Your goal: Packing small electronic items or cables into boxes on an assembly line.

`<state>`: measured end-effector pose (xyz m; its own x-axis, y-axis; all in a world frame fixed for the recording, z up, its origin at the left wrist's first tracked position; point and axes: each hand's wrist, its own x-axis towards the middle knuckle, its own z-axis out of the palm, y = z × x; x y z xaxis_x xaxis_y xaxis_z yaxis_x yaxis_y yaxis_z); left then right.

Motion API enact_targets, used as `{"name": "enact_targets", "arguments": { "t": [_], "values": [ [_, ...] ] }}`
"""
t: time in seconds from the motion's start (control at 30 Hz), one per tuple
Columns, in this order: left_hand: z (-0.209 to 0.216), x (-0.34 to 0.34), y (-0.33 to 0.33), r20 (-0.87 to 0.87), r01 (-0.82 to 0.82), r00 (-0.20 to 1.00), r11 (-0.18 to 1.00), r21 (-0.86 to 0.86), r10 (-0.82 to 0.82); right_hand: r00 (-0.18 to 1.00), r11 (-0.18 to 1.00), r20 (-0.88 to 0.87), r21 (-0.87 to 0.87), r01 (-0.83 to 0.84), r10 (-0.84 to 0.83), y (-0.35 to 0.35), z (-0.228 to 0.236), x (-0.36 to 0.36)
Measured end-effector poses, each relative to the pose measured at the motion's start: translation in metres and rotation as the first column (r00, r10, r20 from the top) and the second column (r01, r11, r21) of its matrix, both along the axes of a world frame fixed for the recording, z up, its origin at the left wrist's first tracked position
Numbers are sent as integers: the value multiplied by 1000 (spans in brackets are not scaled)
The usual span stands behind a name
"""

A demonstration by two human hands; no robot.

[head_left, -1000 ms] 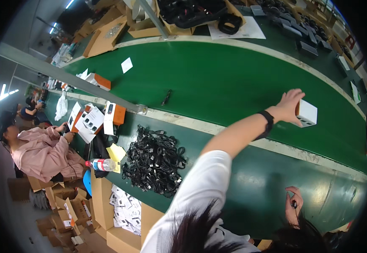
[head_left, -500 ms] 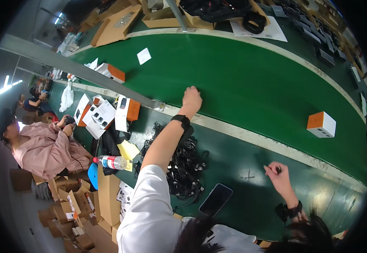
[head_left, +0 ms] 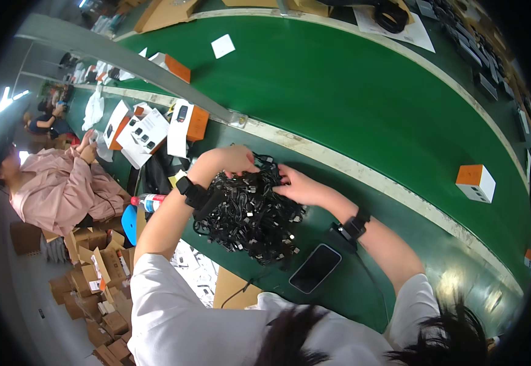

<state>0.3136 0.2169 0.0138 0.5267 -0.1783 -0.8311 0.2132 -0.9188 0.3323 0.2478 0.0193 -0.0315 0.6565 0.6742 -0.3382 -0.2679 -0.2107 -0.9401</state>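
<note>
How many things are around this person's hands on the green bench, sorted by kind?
Pile of black cables, under the left hand and right hand: 1
Dark phone lying flat beside the pile: 1
Wrist bands, one on each forearm: 2
Orange-and-white box out on the green belt: 1
Total: 5
The single cables in the pile are too tangled to count.

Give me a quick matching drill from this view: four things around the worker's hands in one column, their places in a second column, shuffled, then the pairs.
Things:
1. pile of black cables
2. phone
3. orange and white box
4. white card

Places:
A. alone far up the green belt
B. under both hands
C. on the belt at the right
D. dark screen up, near the right wrist

Pairs: 1-B, 2-D, 3-C, 4-A
</note>
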Motion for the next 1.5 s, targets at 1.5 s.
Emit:
{"name": "enact_targets", "arguments": {
  "t": [1.5],
  "values": [
    [75,-66,68,190,-42,981,998,46,33,740,968,664,-239,74,107,-40,-35,-39]
  ]
}}
